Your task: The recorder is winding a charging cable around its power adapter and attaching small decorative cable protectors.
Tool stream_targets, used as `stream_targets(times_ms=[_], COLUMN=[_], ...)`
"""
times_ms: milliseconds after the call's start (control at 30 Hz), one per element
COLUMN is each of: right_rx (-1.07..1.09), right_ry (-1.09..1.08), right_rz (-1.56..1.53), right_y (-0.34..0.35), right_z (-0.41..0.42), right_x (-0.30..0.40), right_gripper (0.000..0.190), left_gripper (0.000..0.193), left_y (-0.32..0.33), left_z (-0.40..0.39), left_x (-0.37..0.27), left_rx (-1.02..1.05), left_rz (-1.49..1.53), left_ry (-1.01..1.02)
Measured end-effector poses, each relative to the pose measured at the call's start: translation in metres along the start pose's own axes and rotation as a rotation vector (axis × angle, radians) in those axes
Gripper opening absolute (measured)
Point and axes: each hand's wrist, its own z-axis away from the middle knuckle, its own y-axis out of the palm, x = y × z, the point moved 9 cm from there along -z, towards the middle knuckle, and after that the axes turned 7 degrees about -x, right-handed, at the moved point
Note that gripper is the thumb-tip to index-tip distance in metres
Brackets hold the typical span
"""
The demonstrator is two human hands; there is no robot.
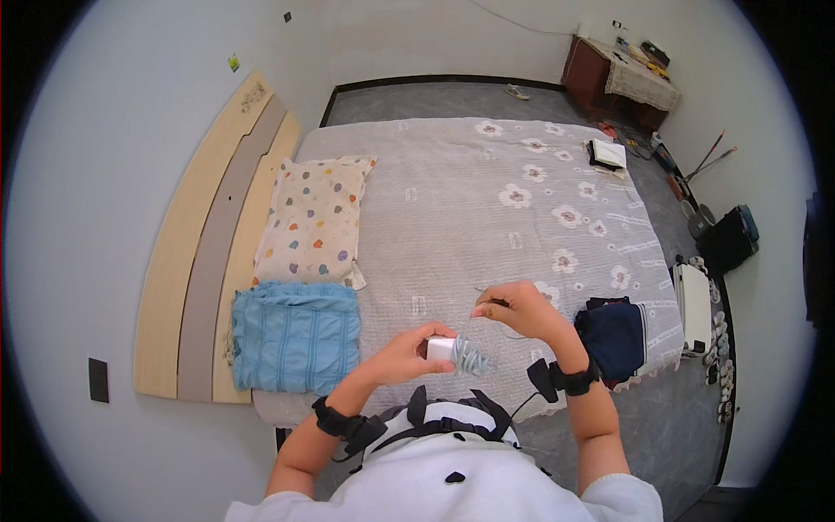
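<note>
My left hand (411, 355) grips a white block-shaped power adapter (441, 350) between thumb and fingers. A pale cable (471, 360) lies in several loops around and beside the adapter's right end. Up and to the right, my right hand (522, 310) pinches a length of that cable between thumb and forefinger. Part of the cable trails below the right hand, over the bed. Both hands are above the near edge of a bed with a grey floral cover (450, 215).
A folded blue cloth (297, 339) and a dotted pillow (313, 222) lie at the left, by the headboard (196, 261). Folded dark clothes (610, 339) are right of my right hand. A smaller folded stack (608, 154) sits at the far right corner. Shoes line the right wall.
</note>
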Motion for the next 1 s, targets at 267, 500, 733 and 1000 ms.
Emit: stream_targets(times_ms=[267,500,733,1000], right_rx=[-0.295,-0.094,0.083,-0.128], right_ry=[0.150,0.060,-0.006,0.228], right_rz=[-0.320,0.071,0.303,-0.246], right_y=[0.072,0.078,0.034,0.038], right_z=[0.026,0.031,0.014,0.010], right_x=[-0.049,0.014,0.021,-0.023], right_gripper=[0.022,0.016,0.016,0.015], left_gripper=[0.038,0.034,0.037,0.042], left_y=[-0.035,-0.063,-0.027,-0.008], left_z=[-0.007,0.006,-0.006,-0.003], left_x=[-0.027,-0.055,-0.020,-0.019], left_rx=[-0.356,-0.724,-0.290,-0.025], left_rz=[0.284,-0.467,-0.688,0.496], left_ry=[0.073,0.278,0.170,-0.013])
